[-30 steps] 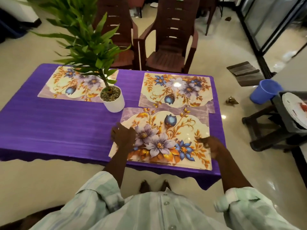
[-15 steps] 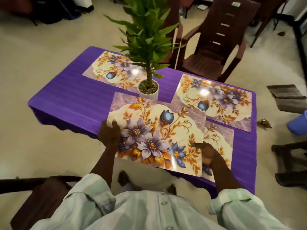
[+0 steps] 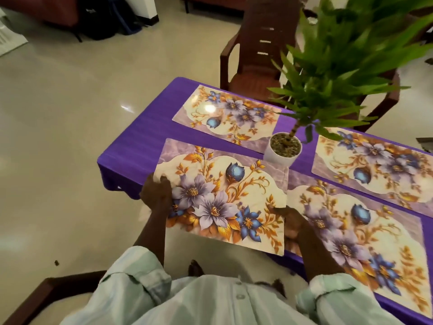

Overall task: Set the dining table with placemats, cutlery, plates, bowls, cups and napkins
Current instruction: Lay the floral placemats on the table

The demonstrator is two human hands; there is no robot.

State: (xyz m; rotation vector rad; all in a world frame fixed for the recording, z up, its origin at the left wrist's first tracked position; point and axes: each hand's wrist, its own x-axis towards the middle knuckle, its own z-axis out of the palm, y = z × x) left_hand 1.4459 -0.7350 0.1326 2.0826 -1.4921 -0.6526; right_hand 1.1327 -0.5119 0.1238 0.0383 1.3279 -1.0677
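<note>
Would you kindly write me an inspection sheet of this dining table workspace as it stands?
Surface: table under a purple tablecloth.
Job's things: three floral placemats lie flat: far left placemat, far right placemat, near right placemat. The held placemat overhangs the near edge. No cutlery, plates, bowls, cups or napkins seen.
Clutter: potted plant in a white pot between the mats.
Grippers: left hand and right hand grip the held placemat's side edges.
Cables: nothing seen.
Surroundings: brown chair behind the table, glossy tiled floor.
</note>
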